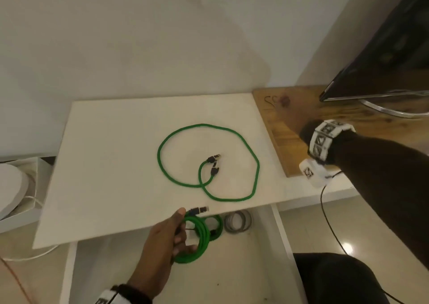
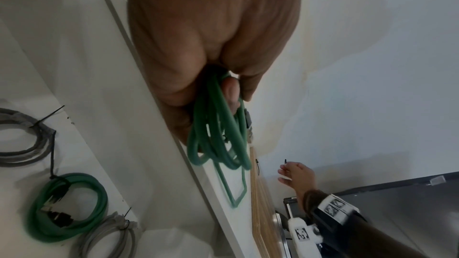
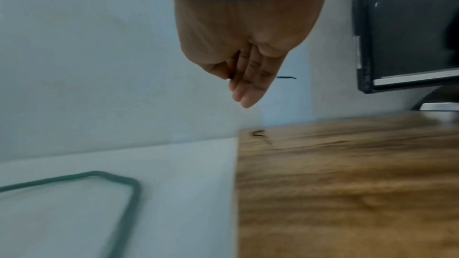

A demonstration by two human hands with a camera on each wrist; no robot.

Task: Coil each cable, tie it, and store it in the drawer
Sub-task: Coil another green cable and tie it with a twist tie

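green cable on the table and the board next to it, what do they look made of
Green cable: seemingly a braided fabric sleeve, matte and slightly fuzzy, with dark plastic plugs tipped in metal. Board: wood or wood-look laminate, brown with streaky grain and a low sheen; the pale layered edge in the left wrist view hints at plywood.

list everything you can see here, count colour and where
coiled cable: 1, green, held in left hand above drawer
loose cable: 1, green, looped on white tabletop
tied cables: 1 green, 2 grey, in the open drawer
cable tie: 1, black, pinched in right hand
spare ties: count unclear, black, on wooden board
monitor: 1, black, on the board
left hand: grips the coil
right hand: over the board, pinching the tie
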